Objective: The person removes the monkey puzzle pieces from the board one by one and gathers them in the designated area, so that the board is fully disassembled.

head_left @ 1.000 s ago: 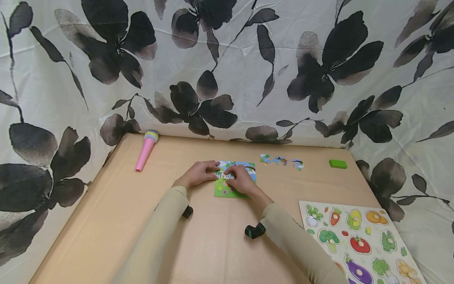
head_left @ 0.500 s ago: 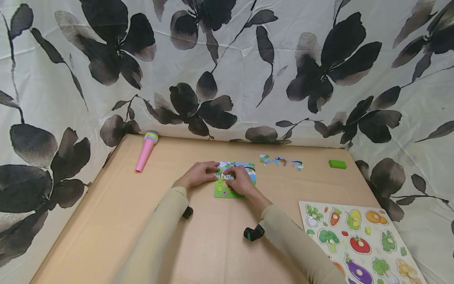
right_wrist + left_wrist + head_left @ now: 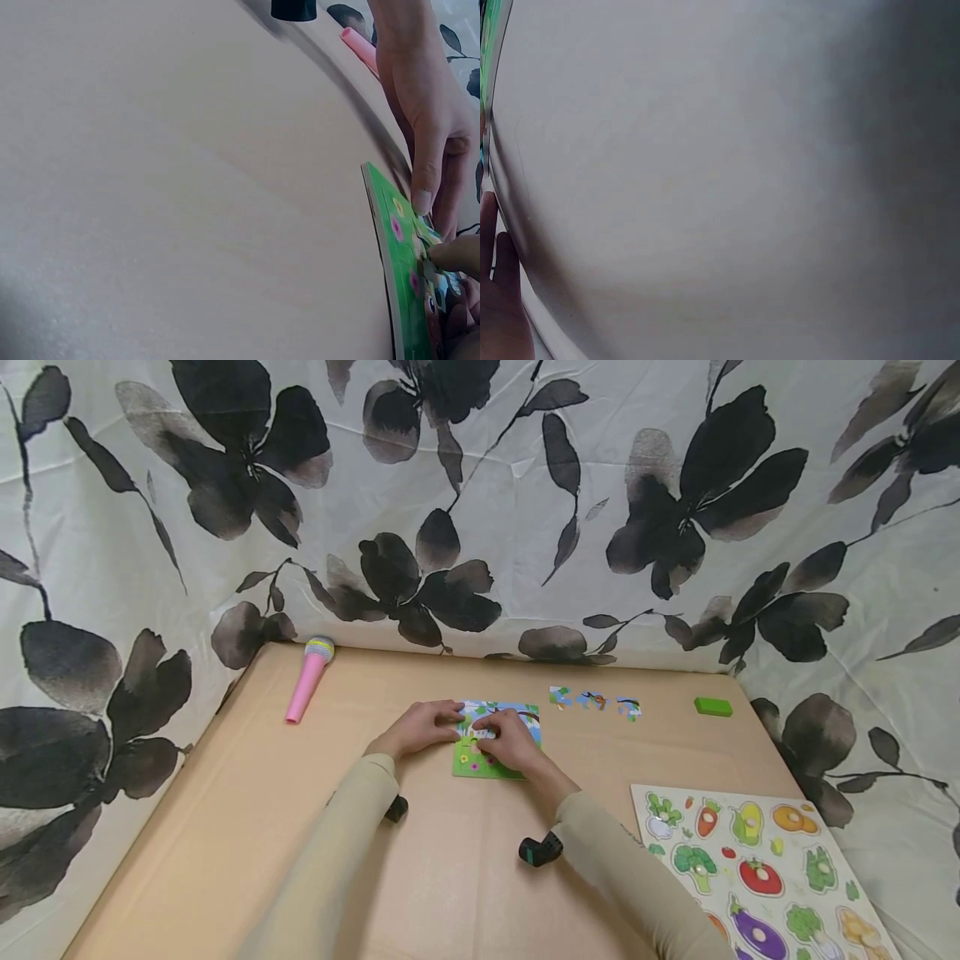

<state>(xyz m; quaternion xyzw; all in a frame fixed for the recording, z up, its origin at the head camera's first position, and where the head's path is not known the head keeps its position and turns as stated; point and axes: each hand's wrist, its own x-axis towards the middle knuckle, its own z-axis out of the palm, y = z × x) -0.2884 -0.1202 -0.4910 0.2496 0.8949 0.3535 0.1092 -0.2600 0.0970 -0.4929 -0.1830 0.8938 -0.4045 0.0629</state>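
A small jigsaw puzzle (image 3: 472, 767) with a green, flowered lower part and a blue upper part lies flat on the table. My left hand (image 3: 416, 729) rests at its left edge, thumb and fingertips touching the board, the fingers fairly straight. Over the middle of the board, my right hand (image 3: 513, 743) has curled fingers and pinches a puzzle piece against the picture; the hand hides most of that piece. In the right wrist view the right thumb (image 3: 454, 255) lies over the puzzle's surface. Only a few fingers (image 3: 506, 262) show in the left wrist view.
Right of the puzzle lie loose jigsaw pieces (image 3: 594, 700) in a row, then a green block (image 3: 713, 707). A pink toy microphone (image 3: 307, 685) is at the back left. The vegetable board (image 3: 723, 827) takes up the front right. Floral cloth (image 3: 525, 527) hangs behind the table.
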